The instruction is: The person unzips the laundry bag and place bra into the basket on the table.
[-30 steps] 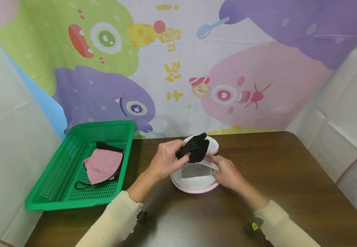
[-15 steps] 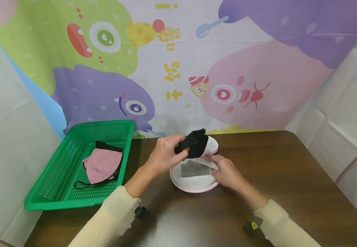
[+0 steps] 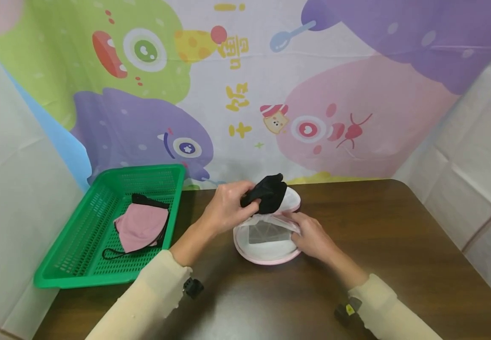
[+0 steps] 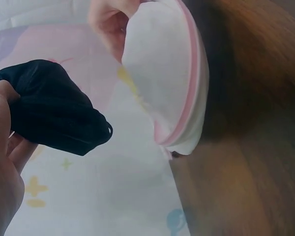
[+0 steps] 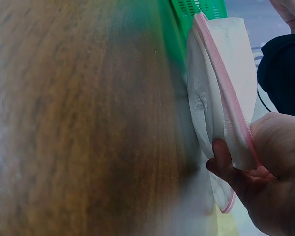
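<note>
My left hand pinches a folded black cloth face mask between thumb and fingers. It hangs over a white mesh laundry bag with pink zip edging. In the left wrist view the mask is bunched, a tiny loop at its tip, apart from the bag. A thin dark cord shows by the mask in the right wrist view. My right hand grips the bag's side edge, thumb and fingers around its zipped rim. The bag's inside is mostly hidden.
A green slotted basket stands on the left of the brown table. A pink mask with black cords lies in it, a black strip behind. A cartoon cloth hangs along the table's back edge.
My left hand has lifted the black mask slightly up and away from me, uncovering more of the bag's near rim. My right hand keeps its grip and place.
</note>
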Available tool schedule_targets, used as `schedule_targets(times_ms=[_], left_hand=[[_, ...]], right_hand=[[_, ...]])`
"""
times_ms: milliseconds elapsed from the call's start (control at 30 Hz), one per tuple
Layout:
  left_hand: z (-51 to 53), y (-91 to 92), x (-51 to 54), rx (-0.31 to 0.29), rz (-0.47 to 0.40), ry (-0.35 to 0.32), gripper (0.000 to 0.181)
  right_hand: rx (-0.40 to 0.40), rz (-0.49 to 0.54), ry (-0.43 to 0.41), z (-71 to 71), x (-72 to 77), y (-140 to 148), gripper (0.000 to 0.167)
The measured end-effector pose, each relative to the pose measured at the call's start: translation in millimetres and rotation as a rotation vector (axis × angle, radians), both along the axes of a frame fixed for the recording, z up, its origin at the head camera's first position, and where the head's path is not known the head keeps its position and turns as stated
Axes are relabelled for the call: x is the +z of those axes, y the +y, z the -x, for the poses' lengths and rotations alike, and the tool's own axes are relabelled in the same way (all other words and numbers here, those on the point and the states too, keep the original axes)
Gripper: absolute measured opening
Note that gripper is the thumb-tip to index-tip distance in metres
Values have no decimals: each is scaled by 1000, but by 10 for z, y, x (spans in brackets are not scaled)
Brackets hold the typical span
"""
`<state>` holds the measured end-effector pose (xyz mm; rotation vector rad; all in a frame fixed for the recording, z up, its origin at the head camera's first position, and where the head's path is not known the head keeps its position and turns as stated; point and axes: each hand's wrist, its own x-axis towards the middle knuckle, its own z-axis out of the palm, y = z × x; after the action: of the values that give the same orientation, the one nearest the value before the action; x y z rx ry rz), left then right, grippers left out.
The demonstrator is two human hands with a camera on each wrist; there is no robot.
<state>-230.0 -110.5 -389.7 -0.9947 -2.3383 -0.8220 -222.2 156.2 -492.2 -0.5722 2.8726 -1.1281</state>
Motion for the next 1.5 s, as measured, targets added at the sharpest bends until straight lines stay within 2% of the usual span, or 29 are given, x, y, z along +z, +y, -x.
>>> schedule_targets(times_ms=[267,467,633,667,700,867,900,1067,1167,1367,1433,1500], left_hand=[[37,-19,128,-18,7,-5,10],[84,-31,175,-15,6,33,10],[92,-45,221,-8,9,61,10],[92,-50,237,-8,12,64,10],[94,-56,255,-8,15,67,10],[103,-95,350,-13,15,77,10],[108,-106,359,-12,16,79,10],[111,-159,376,3,26,79,9],[109,-188,370,12,34,77,10],[107,-256,376,24,49,73,10],[106,-285,379,29,55,68,10],[104,-309,384,33,62,67,10]], right_hand=[[-3,10,-19,-5,13,-2,59],[-3,0,-9,-4,7,1,64],[10,6,32,-3,2,6,64],[22,13,63,23,-56,25,65],[25,15,71,22,-54,28,65],[18,27,43,12,-38,27,67],[6,19,15,-16,21,6,67],[-6,3,6,-9,7,-5,67],[2,22,36,29,-63,19,67],[24,23,160,280,-519,152,64],[30,23,162,310,-570,163,63],[32,24,145,304,-546,159,62]])
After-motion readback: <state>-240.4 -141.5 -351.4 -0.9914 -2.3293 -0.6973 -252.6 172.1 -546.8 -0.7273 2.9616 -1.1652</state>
